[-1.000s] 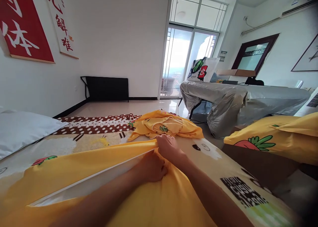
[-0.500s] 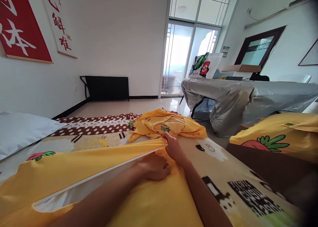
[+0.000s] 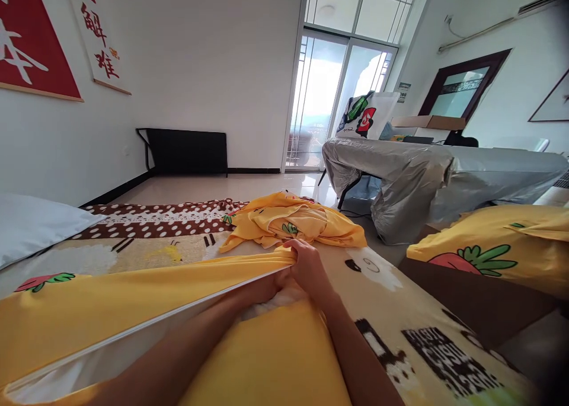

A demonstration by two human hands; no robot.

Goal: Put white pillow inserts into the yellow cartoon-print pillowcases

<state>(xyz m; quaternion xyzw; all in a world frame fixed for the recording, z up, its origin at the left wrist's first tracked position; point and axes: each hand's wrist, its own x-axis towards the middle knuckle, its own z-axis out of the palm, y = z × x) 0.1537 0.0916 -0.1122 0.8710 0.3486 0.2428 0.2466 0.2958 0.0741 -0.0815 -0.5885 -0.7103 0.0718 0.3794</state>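
A yellow pillowcase [image 3: 133,299] with a carrot print lies across the bed in front of me, its long white zipper edge parted. White filling, apparently a pillow [image 3: 66,382], shows through the gap. My right hand [image 3: 307,267] pinches the bunched far corner of the pillowcase between thumb and fingers, lifting the edge. My left hand [image 3: 265,286] reaches through the opening to that same corner, under the upper flap. Cloth and the right hand hide its fingers, so I cannot tell whether they grip anything.
Crumpled yellow fabric [image 3: 302,219] lies just beyond on the patterned blanket [image 3: 377,287]. A white pillow [image 3: 35,228] rests at left. On the right, another yellow carrot-print piece [image 3: 489,246] sits on a brown box [image 3: 471,299]. Behind stands a plastic-covered table [image 3: 400,163].
My left hand has gone from lying on top of the yellow cloth to inside the opening at the far corner. My right hand keeps its pinch. The view has shifted slightly.
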